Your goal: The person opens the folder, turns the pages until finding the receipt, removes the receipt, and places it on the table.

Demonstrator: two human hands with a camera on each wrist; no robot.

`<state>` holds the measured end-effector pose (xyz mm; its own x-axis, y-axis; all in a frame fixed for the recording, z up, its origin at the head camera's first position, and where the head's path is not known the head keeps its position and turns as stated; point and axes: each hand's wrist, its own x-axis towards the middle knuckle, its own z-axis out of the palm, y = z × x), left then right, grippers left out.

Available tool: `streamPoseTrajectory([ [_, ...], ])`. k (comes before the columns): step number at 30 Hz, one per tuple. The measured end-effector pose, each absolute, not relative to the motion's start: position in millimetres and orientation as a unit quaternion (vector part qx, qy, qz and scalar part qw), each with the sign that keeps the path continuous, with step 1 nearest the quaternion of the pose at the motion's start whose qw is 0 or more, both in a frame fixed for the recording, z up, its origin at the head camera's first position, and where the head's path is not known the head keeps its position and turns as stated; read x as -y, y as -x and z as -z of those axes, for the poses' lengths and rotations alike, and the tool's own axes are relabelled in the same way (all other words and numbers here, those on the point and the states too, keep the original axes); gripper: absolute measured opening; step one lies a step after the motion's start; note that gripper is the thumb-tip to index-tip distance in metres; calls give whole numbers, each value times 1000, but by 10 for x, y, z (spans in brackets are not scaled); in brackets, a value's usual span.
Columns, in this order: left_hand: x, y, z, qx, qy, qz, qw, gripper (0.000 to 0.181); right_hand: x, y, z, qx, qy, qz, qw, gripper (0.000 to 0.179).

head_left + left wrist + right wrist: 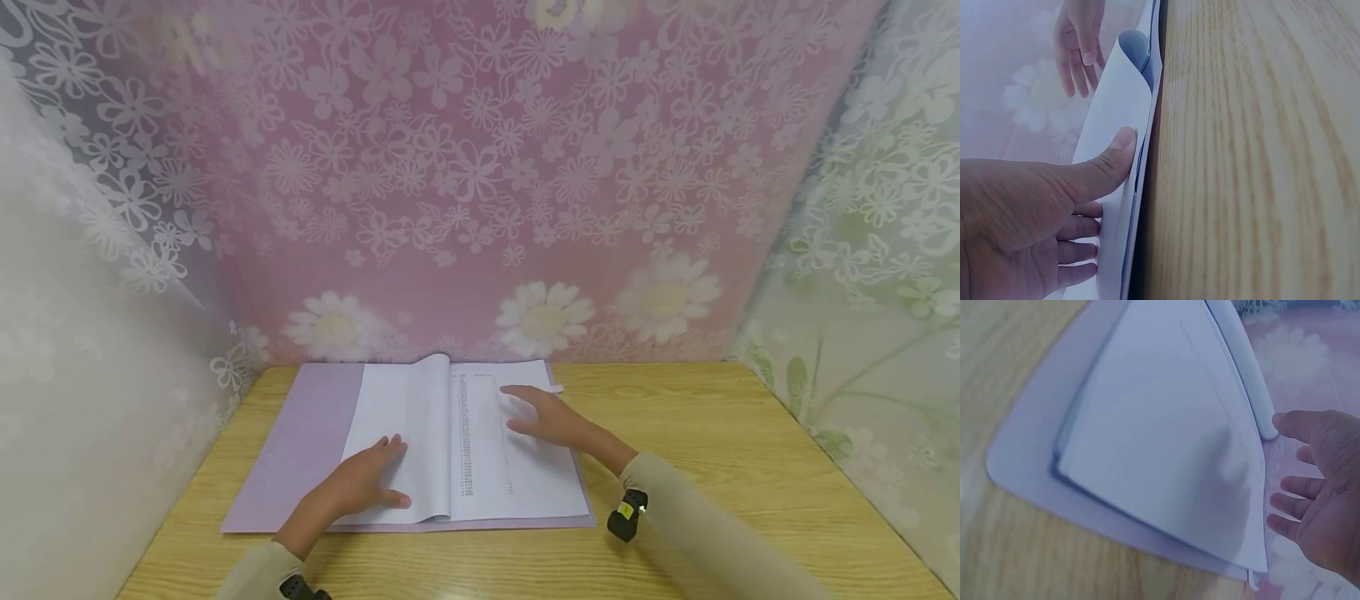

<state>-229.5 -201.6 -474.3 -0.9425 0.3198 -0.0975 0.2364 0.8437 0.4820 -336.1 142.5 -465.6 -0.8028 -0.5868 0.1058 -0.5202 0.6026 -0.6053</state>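
Observation:
A notebook with a pale purple cover (311,442) lies spread on the wooden table. Its right page (483,442) carries a printed column of small text, and the left page (397,400) bulges up near the spine. My left hand (367,479) rests on the lower left page with fingers extended; in the left wrist view its thumb (1113,162) lies along the page near the curled sheet. Over the upper right page is my right hand (551,417), thumb and fingers spread, with nothing between them. A shadow of that hand falls on the paper in the right wrist view.
The wooden table (750,467) extends to the right of the notebook. Flowered pink cloth (465,208) stands behind it, with pale patterned cloth on both sides. A ribbon marker (1252,580) pokes out at the notebook's edge. Dark wrist cameras (627,515) sit on both sleeves.

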Motion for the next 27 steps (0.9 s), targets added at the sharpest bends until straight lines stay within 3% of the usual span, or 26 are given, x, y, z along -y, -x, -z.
streamPoseTrajectory([
  [12, 1998, 2303, 4734, -958, -138, -234, 90, 97, -1693, 3708, 4791, -912, 184, 367, 25, 69],
  [27, 1990, 2286, 4748, -958, -139, -233, 87, 95, -1729, 3735, 4905, -916, 173, 358, 45, 73],
])
